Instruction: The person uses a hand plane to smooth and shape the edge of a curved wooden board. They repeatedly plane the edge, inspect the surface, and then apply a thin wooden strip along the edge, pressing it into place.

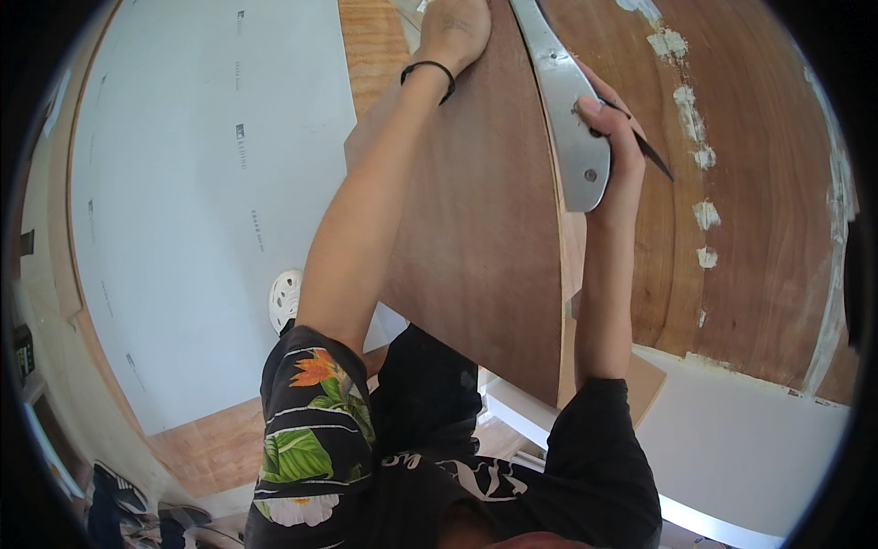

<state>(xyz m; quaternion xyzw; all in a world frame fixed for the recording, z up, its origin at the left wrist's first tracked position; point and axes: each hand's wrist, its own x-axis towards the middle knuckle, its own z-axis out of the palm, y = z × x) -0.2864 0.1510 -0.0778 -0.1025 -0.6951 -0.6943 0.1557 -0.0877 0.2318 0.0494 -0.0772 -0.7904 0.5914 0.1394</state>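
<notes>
A brown wooden panel [476, 229] slants across the middle in front of me, one long edge running down its right side. Along that edge lies a long, flat silver metal tool [581, 160] with a rounded lower end and a dark, pointed part sticking out to the right; its exact kind is unclear. My right hand [617, 151] is closed on it, thumb on the metal face and the other fingers mostly hidden behind. At the top, my left hand [455, 29] is at the panel's upper left part, its fingers hidden or cut off by the frame.
Left lies a large pale sheet [183, 210] with small printed marks, over wood boarding [215, 444]. A brown wooden surface [759, 201] with white filler patches [704, 217] stands right. A white shoe [285, 300] is on the pale sheet; more shoes [119, 485] are lower left.
</notes>
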